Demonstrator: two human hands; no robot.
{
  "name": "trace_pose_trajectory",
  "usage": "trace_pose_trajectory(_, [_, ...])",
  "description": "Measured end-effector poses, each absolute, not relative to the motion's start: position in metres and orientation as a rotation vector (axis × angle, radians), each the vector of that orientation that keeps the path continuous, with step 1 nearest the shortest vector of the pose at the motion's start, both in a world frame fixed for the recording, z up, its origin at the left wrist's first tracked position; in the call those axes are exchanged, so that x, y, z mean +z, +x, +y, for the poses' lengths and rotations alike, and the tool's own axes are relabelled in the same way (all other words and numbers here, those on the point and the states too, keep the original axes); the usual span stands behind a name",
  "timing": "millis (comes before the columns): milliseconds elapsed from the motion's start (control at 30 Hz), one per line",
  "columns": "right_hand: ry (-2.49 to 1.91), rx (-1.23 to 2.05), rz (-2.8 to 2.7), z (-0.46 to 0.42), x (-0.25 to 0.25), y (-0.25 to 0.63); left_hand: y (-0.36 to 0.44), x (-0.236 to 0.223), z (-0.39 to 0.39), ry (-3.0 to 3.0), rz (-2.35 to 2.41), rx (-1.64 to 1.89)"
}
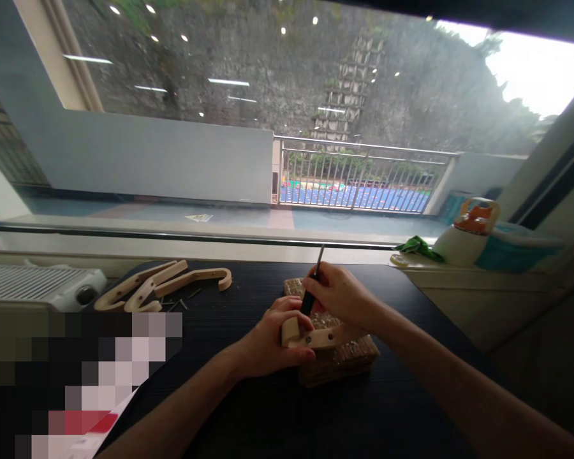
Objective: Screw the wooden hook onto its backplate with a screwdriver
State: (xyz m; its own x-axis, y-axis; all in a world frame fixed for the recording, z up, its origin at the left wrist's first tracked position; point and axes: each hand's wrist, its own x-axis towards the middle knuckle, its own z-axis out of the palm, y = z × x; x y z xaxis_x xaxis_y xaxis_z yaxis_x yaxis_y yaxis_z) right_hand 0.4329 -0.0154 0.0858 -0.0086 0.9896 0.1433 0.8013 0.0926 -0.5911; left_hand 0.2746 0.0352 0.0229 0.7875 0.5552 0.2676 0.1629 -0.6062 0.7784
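My left hand [273, 338] is closed around a curved wooden hook piece [318, 336] and presses it onto a wooden block [351, 358] on the black table [249, 408]. My right hand [342, 294] is closed on a screwdriver [312, 287] with a dark handle. The screwdriver stands nearly upright, its tip down at the hook piece near a screw. Both hands touch the block and the piece.
Three more curved wooden hooks [162, 285] lie at the table's far left with several small screws [184, 299] beside them. A white radiator [38, 287] stands left. On the sill at right are a green cloth [418, 247] and a white, orange and teal container [478, 239]. A window runs behind.
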Motion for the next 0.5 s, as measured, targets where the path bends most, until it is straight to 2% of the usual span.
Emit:
trace_pose_trajectory(200, [-1.717, 0.566, -1.886, -0.0189, 0.0844, 0.4334, 0.2764, 0.0239, 0.0347, 2.226, 0.474, 0.639])
trace_pose_trajectory(500, [-1.758, 0.493, -1.847, -0.0163, 0.0892, 0.4335, 0.2748, 0.0165, 0.0365, 2.227, 0.456, 0.701])
